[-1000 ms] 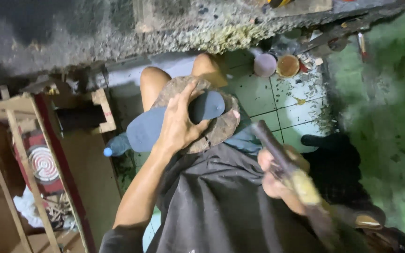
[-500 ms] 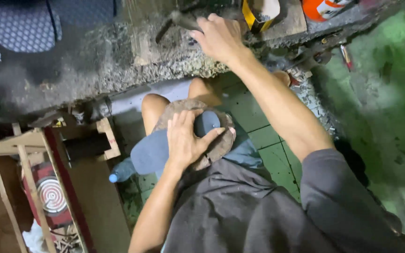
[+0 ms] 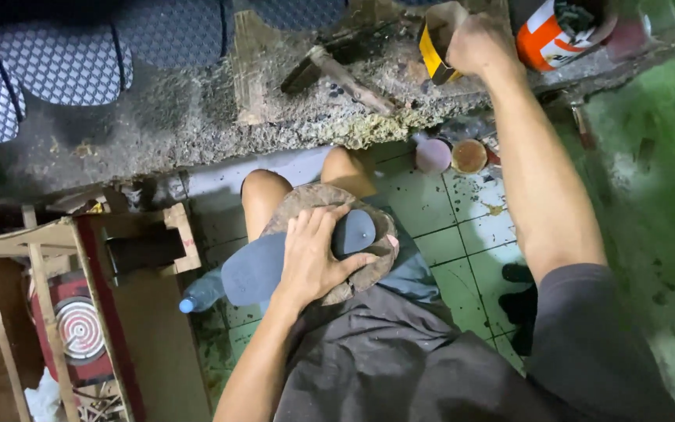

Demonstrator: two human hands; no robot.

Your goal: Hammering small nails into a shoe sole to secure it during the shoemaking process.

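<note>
A crowded bench ledge (image 3: pixel 197 117) runs across the top of the frame: patterned soles (image 3: pixel 64 62) at upper left, a hammer (image 3: pixel 337 70) at centre, a yellow-and-black can (image 3: pixel 431 55) and an orange container (image 3: pixel 556 35) at upper right. Bare ledge lies between soles and hammer. Below, green floor tiles (image 3: pixel 462 242) stay open at centre right; a wooden frame (image 3: pixel 41 250) and plastic bottle (image 3: pixel 201 293) block the lower left.

A rough, dirt-crusted workbench edge (image 3: pixel 197 125) is seen across the top, with dried yellowish residue caked along its lip. The floor (image 3: pixel 462 234) below is laid with pale green tiles, stained and littered, while a green-tinted wall surface (image 3: pixel 658 180) is shown at the right. A wooden frame (image 3: pixel 33 250) is placed at the left, and the scene is lit dimly.
</note>
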